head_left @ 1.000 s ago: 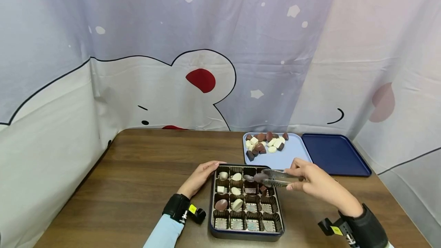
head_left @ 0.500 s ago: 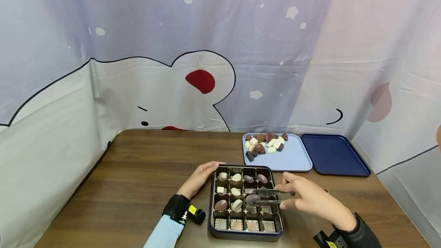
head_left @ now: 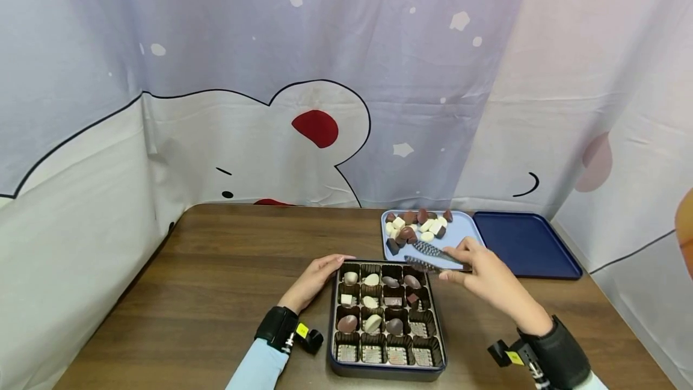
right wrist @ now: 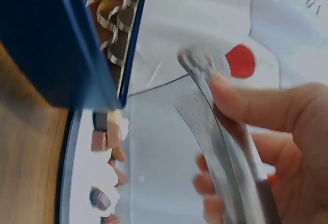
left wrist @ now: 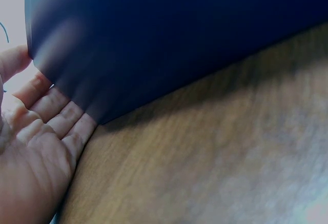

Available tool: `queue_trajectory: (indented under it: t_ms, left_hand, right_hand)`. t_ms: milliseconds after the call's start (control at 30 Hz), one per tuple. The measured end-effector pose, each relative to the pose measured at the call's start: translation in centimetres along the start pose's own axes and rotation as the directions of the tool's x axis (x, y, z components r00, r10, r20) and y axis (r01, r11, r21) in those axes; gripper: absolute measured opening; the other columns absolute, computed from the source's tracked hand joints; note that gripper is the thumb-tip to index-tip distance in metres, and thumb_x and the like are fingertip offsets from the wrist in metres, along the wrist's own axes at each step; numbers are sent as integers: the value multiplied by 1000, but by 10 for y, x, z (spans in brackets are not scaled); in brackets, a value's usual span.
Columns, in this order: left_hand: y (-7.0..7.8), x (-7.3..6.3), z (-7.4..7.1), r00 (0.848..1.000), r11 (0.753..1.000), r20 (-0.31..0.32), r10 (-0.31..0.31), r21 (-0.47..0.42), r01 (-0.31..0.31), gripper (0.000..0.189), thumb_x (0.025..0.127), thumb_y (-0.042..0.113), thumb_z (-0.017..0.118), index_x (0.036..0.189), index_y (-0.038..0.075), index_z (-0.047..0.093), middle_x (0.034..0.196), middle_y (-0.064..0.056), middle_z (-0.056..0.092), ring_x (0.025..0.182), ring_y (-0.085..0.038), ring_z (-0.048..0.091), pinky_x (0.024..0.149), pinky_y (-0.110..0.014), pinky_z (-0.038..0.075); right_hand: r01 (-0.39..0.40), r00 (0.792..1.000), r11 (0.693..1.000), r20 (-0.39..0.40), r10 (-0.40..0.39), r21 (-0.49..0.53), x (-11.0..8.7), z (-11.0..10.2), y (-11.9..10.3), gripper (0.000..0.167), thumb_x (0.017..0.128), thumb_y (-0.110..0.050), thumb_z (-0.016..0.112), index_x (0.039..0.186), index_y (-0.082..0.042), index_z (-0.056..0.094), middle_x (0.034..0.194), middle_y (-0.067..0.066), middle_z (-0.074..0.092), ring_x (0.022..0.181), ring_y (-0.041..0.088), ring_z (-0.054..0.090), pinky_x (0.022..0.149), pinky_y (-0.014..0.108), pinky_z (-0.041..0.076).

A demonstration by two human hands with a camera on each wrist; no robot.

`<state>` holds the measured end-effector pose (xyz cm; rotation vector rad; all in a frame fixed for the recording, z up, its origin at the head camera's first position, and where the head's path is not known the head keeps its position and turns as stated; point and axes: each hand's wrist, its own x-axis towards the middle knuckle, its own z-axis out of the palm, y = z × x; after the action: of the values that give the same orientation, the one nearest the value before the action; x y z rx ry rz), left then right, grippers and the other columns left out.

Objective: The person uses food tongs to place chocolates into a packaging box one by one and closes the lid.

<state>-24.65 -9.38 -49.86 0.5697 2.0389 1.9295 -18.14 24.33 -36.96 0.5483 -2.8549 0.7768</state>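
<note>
My right hand holds metal tongs between thumb and fingers. The tongs' arms stand apart with nothing between them, over the light blue tray's near edge and the box's far right corner. Several brown and white chocolates lie on that tray. With straight fingers, my left hand touches the far left corner of the dark blue box. Inside the box, chocolates sit in the two far rows; the third row holds a brown oval, a white piece and a dark oval chocolate.
A dark blue tray or lid lies to the right of the light blue tray. The wooden table stretches left of the box. A printed curtain hangs behind the table.
The dark oval chocolate was let go into the third row, third compartment. My right hand then moved the tongs away, up toward the light blue tray. My left hand stayed put.
</note>
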Motion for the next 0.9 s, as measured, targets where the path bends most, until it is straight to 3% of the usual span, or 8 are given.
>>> queue_trajectory:
  t_ms: [100,367,600,733,900]
  left_hand:
    - [-1,0,0,1000,1000,1,6,-4,-6,43,102,37,41,131,11,58,130,-7,59,121,-16,52,104,-30,37]
    - [-1,0,0,1000,999,0,-22,-41,22,43,101,36,44,132,9,57,130,-8,60,118,-15,56,102,-31,40]
    - [-1,0,-1,999,998,-4,-42,-41,42,44,100,39,44,131,10,57,130,-9,60,117,-15,56,101,-32,42]
    - [-1,0,-1,999,998,-6,-43,-50,43,43,100,39,44,131,11,58,129,-7,60,116,-16,57,99,-31,44]
    - [-2,0,0,1000,999,2,-29,-45,29,42,101,38,43,130,12,58,128,-6,61,117,-16,56,100,-30,43]
  right_hand:
    - [-83,996,996,-27,82,-27,12,1,7,59,84,-30,72,129,4,56,84,3,40,68,14,34,58,25,27]
    - [-235,972,971,20,236,-35,41,23,33,65,86,-33,68,134,7,49,91,13,45,73,22,39,62,30,29]
    - [-263,964,964,13,264,-46,64,45,46,63,85,-31,69,130,9,52,97,21,50,78,27,48,64,33,37]
    - [-277,960,960,17,278,-49,73,55,48,62,85,-31,68,130,8,53,105,25,51,89,35,55,75,44,45]
    - [-294,955,954,16,295,-54,78,62,50,57,87,-29,66,131,6,53,117,30,47,105,45,54,83,53,44]
